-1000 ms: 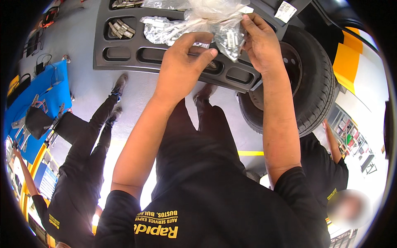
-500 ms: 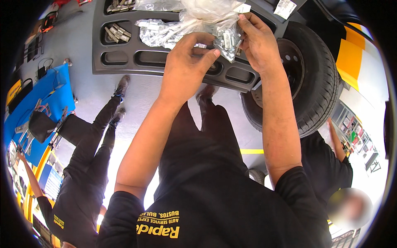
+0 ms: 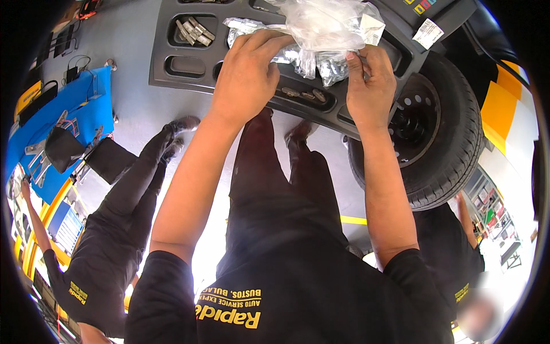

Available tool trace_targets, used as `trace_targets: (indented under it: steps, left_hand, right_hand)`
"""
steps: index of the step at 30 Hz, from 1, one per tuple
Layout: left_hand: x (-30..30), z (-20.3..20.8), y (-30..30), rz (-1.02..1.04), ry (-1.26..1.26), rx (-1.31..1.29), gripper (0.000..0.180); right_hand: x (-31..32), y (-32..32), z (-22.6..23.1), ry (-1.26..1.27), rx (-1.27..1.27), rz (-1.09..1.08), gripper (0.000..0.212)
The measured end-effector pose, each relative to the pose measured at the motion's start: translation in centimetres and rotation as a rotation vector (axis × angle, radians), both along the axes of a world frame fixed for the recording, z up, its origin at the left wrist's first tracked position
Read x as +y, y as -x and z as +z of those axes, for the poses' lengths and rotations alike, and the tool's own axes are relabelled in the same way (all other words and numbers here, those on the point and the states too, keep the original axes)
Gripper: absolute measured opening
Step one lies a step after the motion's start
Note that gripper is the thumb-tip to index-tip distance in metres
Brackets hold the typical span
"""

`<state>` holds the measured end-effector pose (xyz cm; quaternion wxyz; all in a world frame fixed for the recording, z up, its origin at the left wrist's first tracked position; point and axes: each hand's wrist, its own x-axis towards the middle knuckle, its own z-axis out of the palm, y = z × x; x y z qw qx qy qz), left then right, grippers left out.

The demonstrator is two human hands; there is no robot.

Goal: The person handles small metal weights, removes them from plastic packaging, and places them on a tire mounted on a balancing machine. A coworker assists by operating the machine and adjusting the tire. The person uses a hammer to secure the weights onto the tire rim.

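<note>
A clear plastic bag [image 3: 323, 26] of small silvery metal pieces, which look like wheel weights, lies over the grey moulded tray [image 3: 195, 85]. Its lower corner, full of pieces, hangs toward me. My right hand [image 3: 371, 86] pinches the bag's right side between thumb and fingers. On the left, my left hand [image 3: 243, 80] has its fingers stretched toward the bag, the thumb apart from them. Its fingertips are partly hidden, so I cannot tell whether they press on the plastic. Loose wheel weights [image 3: 195, 31] sit in a left compartment, and a few more [image 3: 303, 93] in a front one.
A mounted wheel with a black tyre [image 3: 452, 132] stands right of the tray. One person [image 3: 103, 269] stands at the left near a blue panel [image 3: 57, 137]; another [image 3: 447, 252] is behind the tyre at the right. A white label [image 3: 428, 33] is on the machine.
The tray and bag appear shifted to the right in view. My left hand's fingers have straightened over toward the bag, while the right hand has moved lower along its side, still pinching.
</note>
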<state>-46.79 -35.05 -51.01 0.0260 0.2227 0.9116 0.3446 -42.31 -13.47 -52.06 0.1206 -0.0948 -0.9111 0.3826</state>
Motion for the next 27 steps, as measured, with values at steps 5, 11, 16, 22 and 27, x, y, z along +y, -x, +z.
trace_targets:
  steps: [5,11,16,22,27]
  left_hand:
    - [-1.0,-0.9,-0.2,-0.016,-0.113,0.060,0.051]
    - [-2.1,-2.4,-0.3,0.004,-0.183,0.082,0.056]
    - [-3.2,-2.4,0.6,0.012,-0.364,-0.074,0.056]
    - [-4.5,-1.6,-0.2,0.015,-0.292,-0.078,0.050]
    - [-3.5,-2.3,-1.7,0.058,-0.067,0.059,0.052]
  right_hand:
    - [-0.2,-0.7,0.7,-0.271,-0.096,-0.020,0.020]
    - [-5.5,-1.7,3.0,-0.104,-0.094,0.217,0.036]
    - [-8.3,0.8,0.2,-0.287,-0.018,0.210,0.049]
    - [-7.1,1.8,-0.6,-0.316,0.040,0.272,0.055]
    - [-5.4,3.1,0.8,-0.124,-0.063,0.319,0.030]
